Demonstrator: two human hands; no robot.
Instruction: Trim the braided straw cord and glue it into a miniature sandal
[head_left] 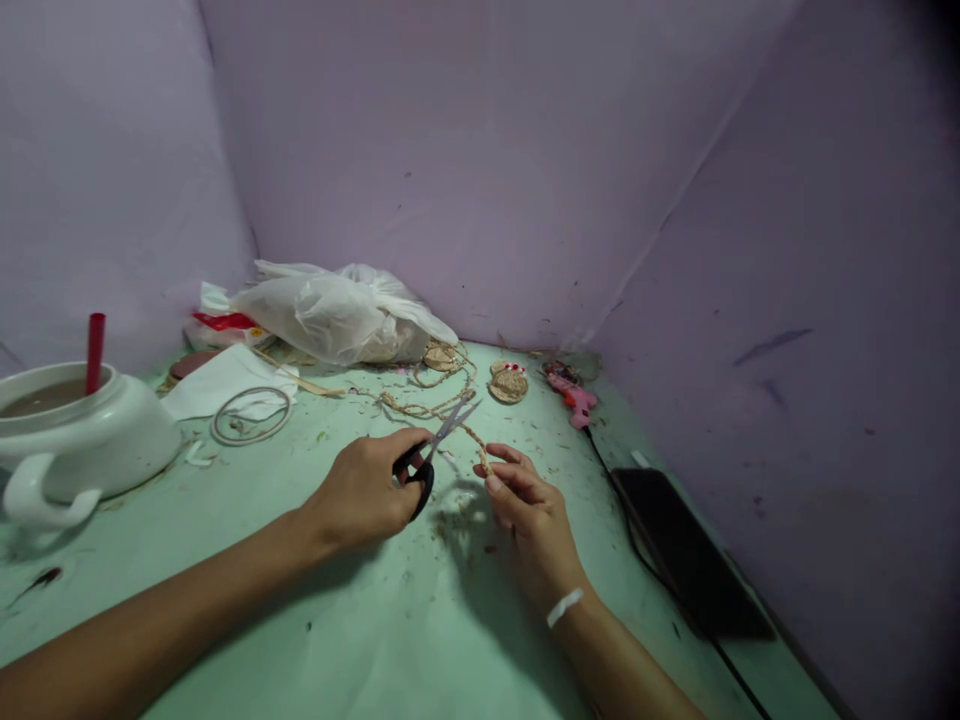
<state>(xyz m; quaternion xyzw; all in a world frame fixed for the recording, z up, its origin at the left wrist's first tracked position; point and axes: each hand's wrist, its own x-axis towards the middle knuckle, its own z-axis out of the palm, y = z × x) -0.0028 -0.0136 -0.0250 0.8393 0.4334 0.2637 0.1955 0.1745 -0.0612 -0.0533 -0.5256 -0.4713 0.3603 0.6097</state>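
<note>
My left hand (pixel 373 487) has its fingers through the black handles of a pair of scissors (pixel 448 425), whose blades are parted and point away to the upper right. Between thumb and fingers, my right hand (pixel 531 505) pinches a short end of braided straw cord (pixel 472 436). That end bends up toward the blades; whether they touch it I cannot tell. More of the braided cord (pixel 420 408) lies loosely looped on the table behind the scissors. Beyond my right hand sits a woven straw disc (pixel 508 384) with small red and white pieces at its top.
A white plastic bag (pixel 337 312) lies against the back wall. At left stand a white mug (pixel 90 430) with a red stick, white paper (pixel 232 380) and a ring (pixel 251 416). To the right are a pink glue gun (pixel 576 398), its black cable and a dark phone-like slab (pixel 690 550).
</note>
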